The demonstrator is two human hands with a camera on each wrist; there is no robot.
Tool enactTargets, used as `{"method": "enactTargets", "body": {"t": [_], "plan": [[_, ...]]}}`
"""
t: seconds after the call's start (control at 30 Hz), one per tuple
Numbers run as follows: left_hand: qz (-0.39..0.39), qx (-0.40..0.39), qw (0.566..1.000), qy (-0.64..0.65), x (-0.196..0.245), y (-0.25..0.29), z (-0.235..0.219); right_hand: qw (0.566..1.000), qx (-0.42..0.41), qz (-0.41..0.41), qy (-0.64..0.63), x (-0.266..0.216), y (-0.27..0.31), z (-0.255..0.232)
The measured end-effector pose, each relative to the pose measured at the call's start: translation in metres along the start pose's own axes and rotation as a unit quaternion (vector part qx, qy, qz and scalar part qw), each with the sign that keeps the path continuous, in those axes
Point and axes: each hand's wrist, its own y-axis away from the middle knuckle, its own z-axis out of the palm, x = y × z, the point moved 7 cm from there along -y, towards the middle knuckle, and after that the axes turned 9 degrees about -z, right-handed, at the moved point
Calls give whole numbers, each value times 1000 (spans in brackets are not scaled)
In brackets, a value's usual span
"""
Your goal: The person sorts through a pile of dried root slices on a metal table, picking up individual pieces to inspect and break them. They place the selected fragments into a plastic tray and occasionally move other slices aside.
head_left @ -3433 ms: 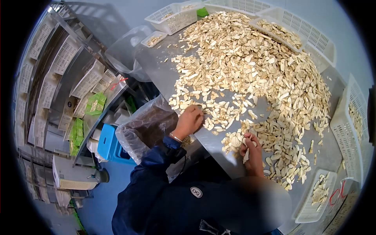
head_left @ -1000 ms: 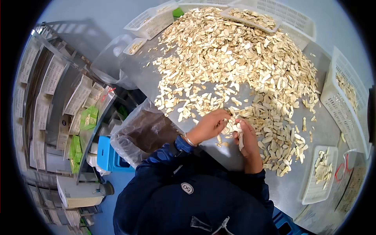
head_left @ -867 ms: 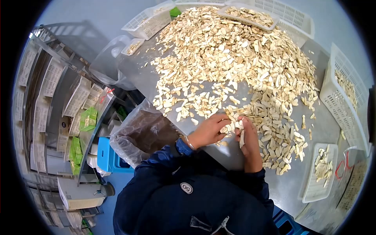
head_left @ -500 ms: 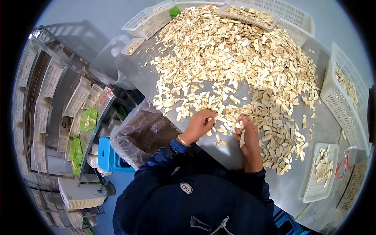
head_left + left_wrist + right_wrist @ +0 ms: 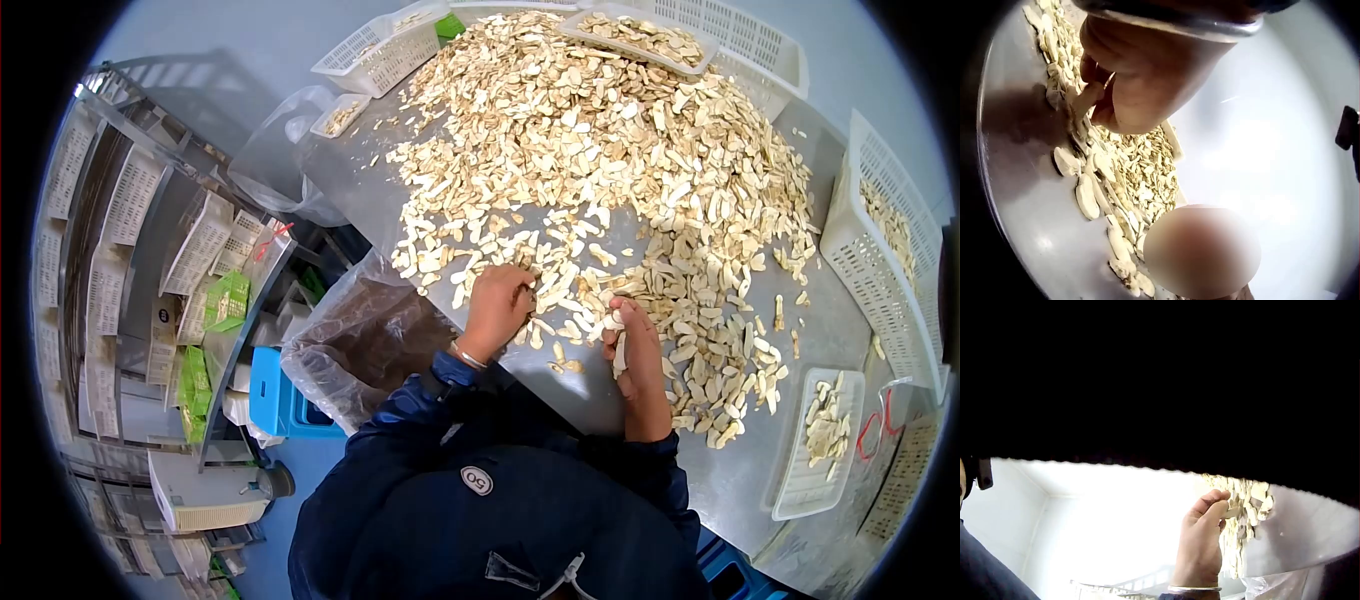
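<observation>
My left hand (image 5: 497,308) is over the scattered pale slices (image 5: 560,275) at the table's near edge. In the left wrist view its thumb and fingers pinch one long slice (image 5: 1088,100); the right wrist view also shows that slice (image 5: 1232,513) at the fingertips. To the right, my right hand (image 5: 642,362) is turned on its side, thumb against fingers, and holds a few slices (image 5: 619,350) against the palm. More slices lie in a thick band (image 5: 690,330) just beyond it. The right wrist view is mostly blocked by something black, hiding the right hand there.
A large heap of slices (image 5: 600,130) covers the back of the metal table (image 5: 585,395). White baskets (image 5: 868,270) stand along its edges, with a shallow tray (image 5: 820,440) at right. Below the left edge is a plastic-lined bin (image 5: 370,335), beside a blue container (image 5: 275,390) and shelving.
My left hand has moved from beside the right hand back leftward to the scattered slices, and slightly farther away in the last half second. My right hand stays put, still holding slices.
</observation>
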Motion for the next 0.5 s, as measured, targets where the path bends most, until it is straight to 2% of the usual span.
{"method": "enactTargets", "body": {"t": [0.07,0.2,0.3,0.4,0.43,0.5], "plan": [[58,-27,996,-60,26,-1,-2,1000,1,0,1,0,0,1],[40,-80,993,-73,31,5,16,1000,-6,-5,1,1,0,0],[-30,-92,995,-27,16,2,21,999,-5,8,34,2,0,0],[-156,-146,969,122,6,3,20,998,-25,34,50,12,-1,2],[-168,-192,942,216,13,3,22,998,-38,43,40,12,1,5],[-188,-277,855,397,33,3,24,996,-62,60,22,10,6,12]]}}
